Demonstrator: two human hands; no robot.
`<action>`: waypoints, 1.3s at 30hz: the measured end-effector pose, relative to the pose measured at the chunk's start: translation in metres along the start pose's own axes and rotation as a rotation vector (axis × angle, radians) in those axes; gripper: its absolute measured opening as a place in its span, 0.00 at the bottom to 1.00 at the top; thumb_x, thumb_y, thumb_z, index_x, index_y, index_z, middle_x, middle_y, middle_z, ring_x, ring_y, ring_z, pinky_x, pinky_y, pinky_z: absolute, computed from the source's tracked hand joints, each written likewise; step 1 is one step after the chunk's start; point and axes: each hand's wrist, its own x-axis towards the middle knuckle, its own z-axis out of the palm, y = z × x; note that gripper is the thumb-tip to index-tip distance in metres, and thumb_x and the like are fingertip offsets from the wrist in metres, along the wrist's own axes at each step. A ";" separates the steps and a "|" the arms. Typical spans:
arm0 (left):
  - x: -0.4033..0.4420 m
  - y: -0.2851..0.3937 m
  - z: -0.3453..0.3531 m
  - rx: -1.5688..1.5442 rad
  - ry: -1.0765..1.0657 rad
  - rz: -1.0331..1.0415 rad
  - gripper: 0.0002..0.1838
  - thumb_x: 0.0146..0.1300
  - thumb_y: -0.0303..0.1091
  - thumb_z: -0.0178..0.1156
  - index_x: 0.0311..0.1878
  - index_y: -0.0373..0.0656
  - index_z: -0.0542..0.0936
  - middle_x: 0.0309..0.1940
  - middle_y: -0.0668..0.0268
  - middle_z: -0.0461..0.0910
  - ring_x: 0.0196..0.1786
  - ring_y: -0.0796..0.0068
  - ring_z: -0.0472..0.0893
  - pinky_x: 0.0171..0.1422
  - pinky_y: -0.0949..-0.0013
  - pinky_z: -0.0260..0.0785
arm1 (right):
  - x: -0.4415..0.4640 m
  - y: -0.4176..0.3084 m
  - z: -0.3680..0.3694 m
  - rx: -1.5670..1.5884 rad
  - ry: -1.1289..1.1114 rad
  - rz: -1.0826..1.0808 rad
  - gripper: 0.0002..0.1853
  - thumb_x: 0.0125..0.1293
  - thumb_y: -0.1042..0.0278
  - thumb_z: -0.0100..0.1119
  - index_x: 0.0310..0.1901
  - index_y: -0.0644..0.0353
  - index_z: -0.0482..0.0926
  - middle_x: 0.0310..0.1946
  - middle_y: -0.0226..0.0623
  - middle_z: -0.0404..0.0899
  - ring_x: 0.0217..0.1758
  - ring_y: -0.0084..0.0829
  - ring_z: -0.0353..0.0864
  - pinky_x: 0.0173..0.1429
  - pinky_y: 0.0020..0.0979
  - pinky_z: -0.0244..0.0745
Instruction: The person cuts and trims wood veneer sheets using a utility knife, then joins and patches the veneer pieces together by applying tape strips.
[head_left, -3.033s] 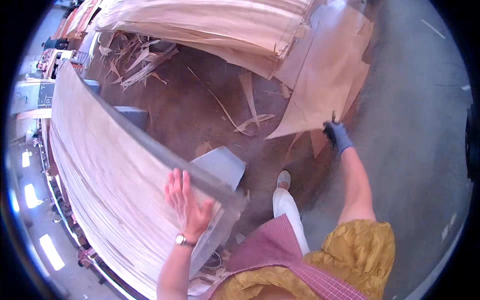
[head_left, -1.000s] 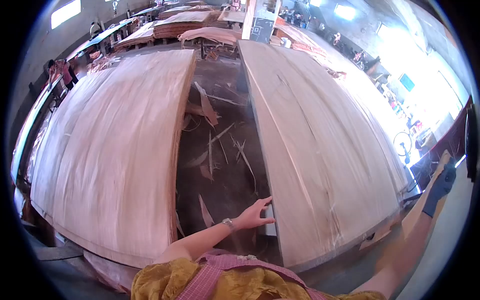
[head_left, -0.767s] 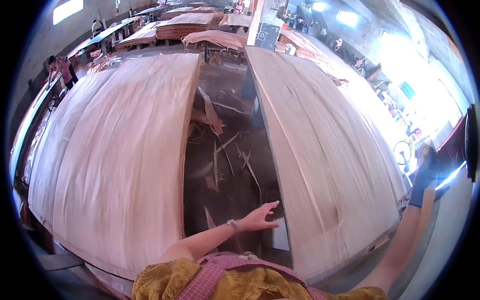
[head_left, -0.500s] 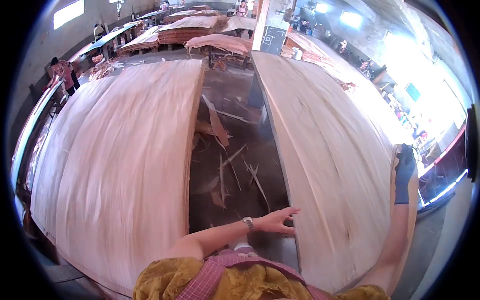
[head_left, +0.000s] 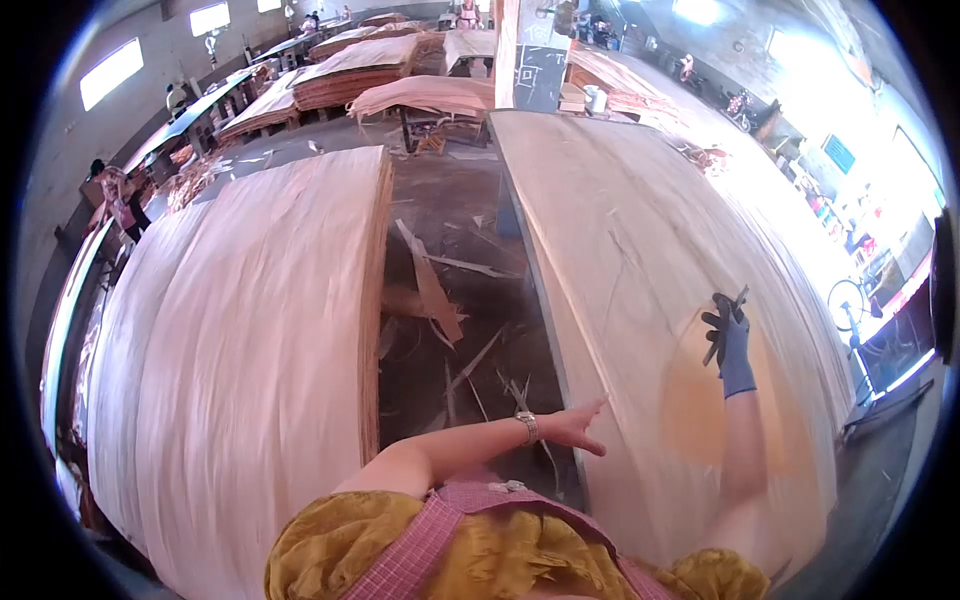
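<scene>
My left hand [head_left: 576, 428], bare and with a watch [head_left: 527, 428] at the wrist, reaches over the left edge of the right-hand stack of wood veneer [head_left: 640, 250]. Its fingers are stretched out and apart, close to a raised fold along the sheet. My right hand [head_left: 732, 335] wears a grey-blue glove with dark fingers and hovers over or touches the veneer farther right. Those fingers are spread; a thin grey shape at their tips is too small to name. Around that forearm lies a blurred tan patch [head_left: 690, 390]; I cannot tell if it is a separate piece.
A second veneer stack [head_left: 250, 330] stands to my left. Torn veneer strips [head_left: 430, 285] litter the floor between the stacks. Ahead are a pillar [head_left: 540, 70] and more stacks [head_left: 360, 70]. A person [head_left: 118, 195] stands at the far left, and a bicycle [head_left: 848, 303] is at the right.
My right hand has moved left from the stack's right edge to over the sheet. The tan patch now shows around that forearm. My left hand has shifted slightly inward over the veneer.
</scene>
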 end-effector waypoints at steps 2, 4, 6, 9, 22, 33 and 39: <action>0.044 -0.037 -0.007 0.095 0.123 0.011 0.62 0.49 0.58 0.73 0.77 0.42 0.45 0.74 0.43 0.53 0.75 0.50 0.57 0.76 0.59 0.54 | 0.015 -0.016 0.028 0.015 -0.010 0.019 0.22 0.70 0.55 0.56 0.57 0.62 0.75 0.51 0.34 0.78 0.36 0.28 0.83 0.23 0.23 0.70; 0.099 -0.074 -0.034 0.195 0.114 0.124 0.62 0.48 0.57 0.75 0.77 0.43 0.46 0.75 0.45 0.50 0.77 0.53 0.52 0.78 0.60 0.49 | 0.050 -0.013 0.044 0.047 -0.062 0.048 0.23 0.71 0.53 0.57 0.57 0.63 0.75 0.53 0.34 0.79 0.40 0.29 0.84 0.26 0.24 0.72; 0.144 -0.093 -0.063 0.190 0.016 0.288 0.57 0.50 0.55 0.74 0.76 0.44 0.51 0.75 0.50 0.51 0.77 0.57 0.52 0.78 0.60 0.50 | 0.068 -0.012 0.068 0.092 -0.034 0.035 0.23 0.71 0.54 0.56 0.58 0.64 0.75 0.54 0.35 0.78 0.42 0.30 0.84 0.27 0.24 0.72; 0.158 -0.059 -0.109 -0.129 0.026 0.343 0.45 0.58 0.54 0.69 0.73 0.45 0.61 0.71 0.58 0.61 0.72 0.62 0.62 0.73 0.61 0.57 | 0.110 0.005 0.095 0.119 0.064 0.048 0.23 0.73 0.56 0.53 0.61 0.64 0.73 0.57 0.38 0.76 0.45 0.33 0.84 0.28 0.24 0.73; 0.336 -0.073 -0.234 -0.615 -0.023 -0.288 0.29 0.73 0.57 0.46 0.68 0.48 0.68 0.61 0.67 0.74 0.47 0.69 0.83 0.46 0.66 0.76 | -0.001 0.106 0.092 -1.005 0.525 -0.188 0.15 0.72 0.71 0.53 0.56 0.68 0.75 0.54 0.48 0.74 0.57 0.43 0.77 0.58 0.35 0.74; 0.405 -0.062 -0.377 -0.964 0.511 -0.341 0.27 0.66 0.54 0.58 0.55 0.41 0.73 0.41 0.61 0.83 0.38 0.66 0.85 0.42 0.59 0.80 | -0.038 0.225 0.004 -0.562 0.773 0.114 0.29 0.64 0.71 0.66 0.65 0.67 0.67 0.60 0.44 0.64 0.59 0.38 0.74 0.59 0.31 0.77; 0.433 -0.109 -0.353 -0.686 0.492 -0.498 0.20 0.58 0.39 0.66 0.52 0.43 0.74 0.43 0.64 0.82 0.44 0.69 0.82 0.45 0.60 0.78 | -0.026 0.249 -0.006 -0.952 0.555 0.141 0.32 0.61 0.70 0.69 0.64 0.68 0.67 0.58 0.43 0.64 0.55 0.37 0.75 0.56 0.31 0.80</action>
